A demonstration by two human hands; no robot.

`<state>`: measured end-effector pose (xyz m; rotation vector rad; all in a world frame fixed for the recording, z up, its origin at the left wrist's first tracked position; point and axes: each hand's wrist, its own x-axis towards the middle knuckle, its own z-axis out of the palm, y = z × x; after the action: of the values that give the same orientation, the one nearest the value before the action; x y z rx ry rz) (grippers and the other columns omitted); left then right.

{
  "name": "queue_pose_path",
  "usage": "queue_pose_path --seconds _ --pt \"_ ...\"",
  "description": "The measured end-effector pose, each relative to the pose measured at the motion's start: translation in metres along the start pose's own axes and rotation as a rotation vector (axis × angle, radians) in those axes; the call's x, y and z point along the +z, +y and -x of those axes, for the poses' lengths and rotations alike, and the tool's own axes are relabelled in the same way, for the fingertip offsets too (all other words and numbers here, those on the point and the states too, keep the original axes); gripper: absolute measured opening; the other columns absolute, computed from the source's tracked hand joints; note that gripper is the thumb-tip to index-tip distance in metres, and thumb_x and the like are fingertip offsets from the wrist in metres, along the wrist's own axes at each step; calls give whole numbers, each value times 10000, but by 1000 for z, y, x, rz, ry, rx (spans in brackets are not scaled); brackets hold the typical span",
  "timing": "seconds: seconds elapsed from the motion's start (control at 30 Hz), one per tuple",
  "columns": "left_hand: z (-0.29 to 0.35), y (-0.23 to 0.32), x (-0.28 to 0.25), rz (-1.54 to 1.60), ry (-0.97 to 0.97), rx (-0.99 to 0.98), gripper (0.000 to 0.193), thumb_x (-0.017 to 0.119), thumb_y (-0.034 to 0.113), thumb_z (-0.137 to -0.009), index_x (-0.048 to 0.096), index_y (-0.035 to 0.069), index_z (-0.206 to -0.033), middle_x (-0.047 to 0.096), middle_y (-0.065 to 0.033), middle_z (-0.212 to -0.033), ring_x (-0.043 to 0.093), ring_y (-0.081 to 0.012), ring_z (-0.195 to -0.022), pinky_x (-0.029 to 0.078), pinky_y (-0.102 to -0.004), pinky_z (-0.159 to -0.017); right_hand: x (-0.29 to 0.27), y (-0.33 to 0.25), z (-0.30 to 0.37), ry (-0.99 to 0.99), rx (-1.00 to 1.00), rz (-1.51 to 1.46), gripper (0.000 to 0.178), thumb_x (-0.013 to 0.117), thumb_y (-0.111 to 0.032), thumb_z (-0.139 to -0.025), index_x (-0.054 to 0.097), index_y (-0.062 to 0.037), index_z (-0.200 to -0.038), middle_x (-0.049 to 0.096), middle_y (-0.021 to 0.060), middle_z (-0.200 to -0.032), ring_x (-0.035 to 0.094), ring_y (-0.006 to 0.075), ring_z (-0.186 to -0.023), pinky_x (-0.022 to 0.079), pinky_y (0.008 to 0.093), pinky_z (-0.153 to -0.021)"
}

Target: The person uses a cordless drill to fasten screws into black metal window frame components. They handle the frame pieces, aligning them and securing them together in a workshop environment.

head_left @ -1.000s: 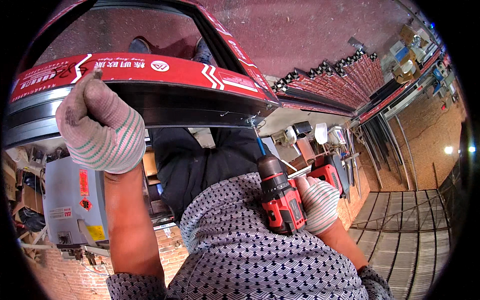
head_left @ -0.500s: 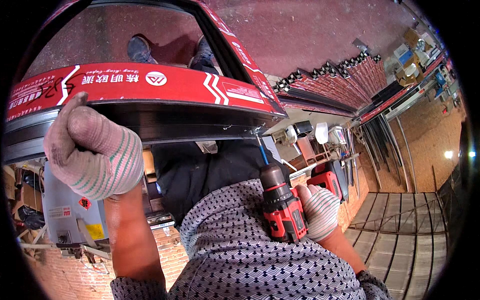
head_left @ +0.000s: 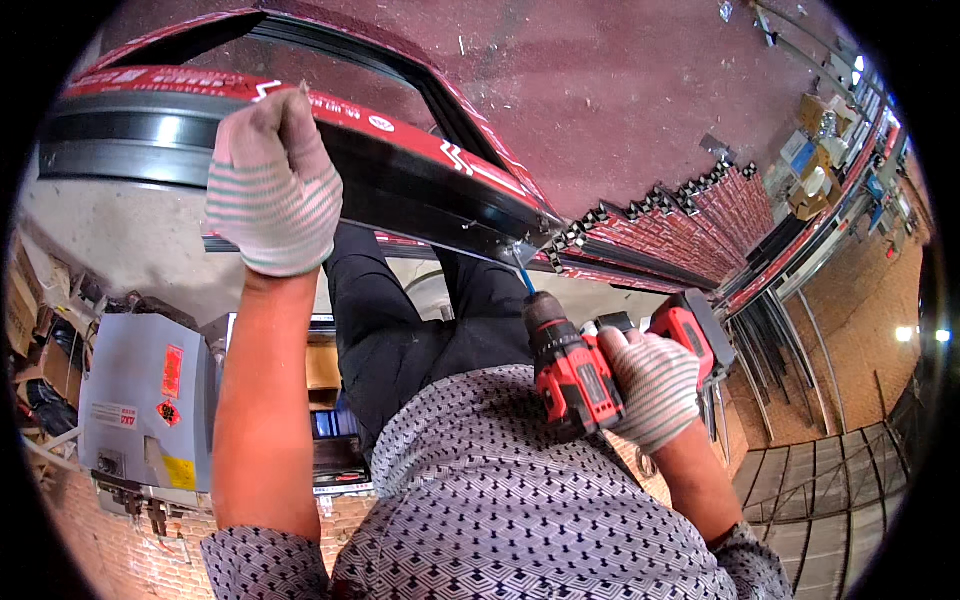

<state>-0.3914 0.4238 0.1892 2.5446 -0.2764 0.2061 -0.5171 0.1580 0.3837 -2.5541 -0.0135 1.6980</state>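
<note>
Red drill (head_left: 575, 372) gripped by right hand (head_left: 655, 385); left hand (head_left: 272, 190) clasps glossy frame (head_left: 420, 190).

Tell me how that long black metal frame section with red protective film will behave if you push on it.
The black metal frame section likely stays stiff: its long edges look unbent. Its glossy film may be slippery, though the gloved left hand grips it. It probably swings at its unheld ends.

Reddish concrete floor (head_left: 620, 90); brick wall (head_left: 850, 340) at right; stacked red-wrapped profiles (head_left: 700, 225); grey machine cabinet (head_left: 140, 400) lower left; bright lamp (head_left: 905, 333).
</note>
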Motion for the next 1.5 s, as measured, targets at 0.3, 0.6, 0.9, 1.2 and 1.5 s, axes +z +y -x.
queue_pose_path --seconds 0.3,0.6,0.9,1.2,1.5 --pt "-4 2 24 -32 143 51 107 622 134 -928 624 40 -876 612 -126 -769 616 -288 -647 499 -378 -579 -2 17 -5 69 -20 -165 360 736 -323 -682 589 -113 -935 638 102 -785 657 321 -764 492 423 -640" --pt "-13 16 38 163 134 -86 135 605 163 -931 615 47 -862 608 -168 -781 611 -356 -687 503 -400 -609 0 54 -15 72 -55 -68 432 780 -346 -637 628 -127 -977 681 136 -812 679 326 -797 506 426 -668" --pt "34 50 -52 388 -280 -634 385 501 380 -949 597 6 -955 632 -290 -955 593 -468 -948 467 -496 -816 -8 50 -6 77 -9 103 356 676 -305 -710 660 -193 -1048 706 137 -921 681 352 -917 541 474 -752" --pt "121 -7 -78 683 -393 -842 294 543 281 -974 656 21 -895 616 -43 -682 532 -125 -589 454 -293 -581 -5 53 -13 57 -74 100 342 629 -271 -762 687 -205 -1092 716 104 -1012 678 326 -963 535 438 -785" --pt "78 9 -130 788 -438 -876 215 546 216 -990 658 33 -974 622 2 -752 484 -55 -560 420 -206 -524 26 75 -37 96 -80 67 364 638 -366 -781 677 -223 -1113 715 103 -1012 668 338 -935 519 416 -802"
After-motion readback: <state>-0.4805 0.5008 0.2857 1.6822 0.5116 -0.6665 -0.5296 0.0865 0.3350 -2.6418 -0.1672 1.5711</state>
